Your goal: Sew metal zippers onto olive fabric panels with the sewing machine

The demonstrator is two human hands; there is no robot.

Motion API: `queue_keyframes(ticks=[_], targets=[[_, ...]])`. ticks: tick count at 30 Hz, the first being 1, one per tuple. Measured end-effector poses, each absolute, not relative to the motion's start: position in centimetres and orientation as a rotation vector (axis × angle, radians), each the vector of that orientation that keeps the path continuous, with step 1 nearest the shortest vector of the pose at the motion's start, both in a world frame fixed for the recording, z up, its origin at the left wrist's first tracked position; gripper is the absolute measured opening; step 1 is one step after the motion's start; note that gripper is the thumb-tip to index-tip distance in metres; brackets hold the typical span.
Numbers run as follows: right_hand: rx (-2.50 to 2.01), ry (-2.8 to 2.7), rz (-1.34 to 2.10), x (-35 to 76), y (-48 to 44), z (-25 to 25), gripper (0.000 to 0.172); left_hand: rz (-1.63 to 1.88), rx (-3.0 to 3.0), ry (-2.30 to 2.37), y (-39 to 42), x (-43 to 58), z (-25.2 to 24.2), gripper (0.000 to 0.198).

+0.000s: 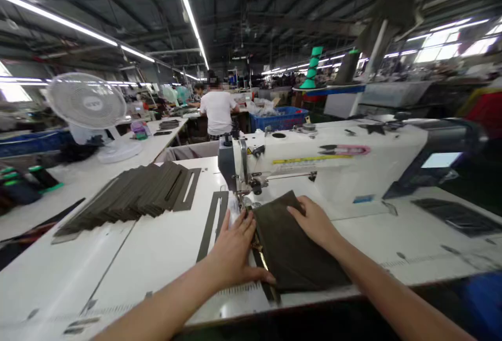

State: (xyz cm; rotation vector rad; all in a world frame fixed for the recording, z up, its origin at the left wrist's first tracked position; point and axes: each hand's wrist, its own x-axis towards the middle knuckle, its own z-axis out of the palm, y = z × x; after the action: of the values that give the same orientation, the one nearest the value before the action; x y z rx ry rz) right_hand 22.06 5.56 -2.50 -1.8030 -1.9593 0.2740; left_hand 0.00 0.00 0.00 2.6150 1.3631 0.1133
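A dark olive fabric piece (pixel 300 252) lies on the bed of a white sewing machine (pixel 333 168), its far left edge at the presser foot. Along its left side runs a zipper (pixel 260 254) with gold-coloured teeth. My left hand (pixel 237 252) lies with spread fingers over the zipper edge, fingertips close to the needle area and thumb on the fabric. At the far right corner, my right hand (pixel 311 220) pinches the fabric between thumb and fingers. A flat piece with a long slot (pixel 209 226) lies left of the needle, partly behind my left hand.
Stacked slotted pieces (pixel 137 194) fan out on the table at left. Thread snips (pixel 345 149) rest on the machine arm. A white fan (pixel 88 101), a blue crate (pixel 278 118) and a co-worker in a white shirt (pixel 218 111) are farther back. Green thread cone (pixel 312 67) stands behind.
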Motion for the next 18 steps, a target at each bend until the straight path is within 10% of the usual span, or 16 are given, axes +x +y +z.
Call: queue_keyframes(ticks=[18], targets=[[-2.042, -2.143, -0.015, 22.2, 7.3, -1.7, 0.030, -0.040, 2.589, 1.363, 0.2, 0.2, 0.9, 0.123]])
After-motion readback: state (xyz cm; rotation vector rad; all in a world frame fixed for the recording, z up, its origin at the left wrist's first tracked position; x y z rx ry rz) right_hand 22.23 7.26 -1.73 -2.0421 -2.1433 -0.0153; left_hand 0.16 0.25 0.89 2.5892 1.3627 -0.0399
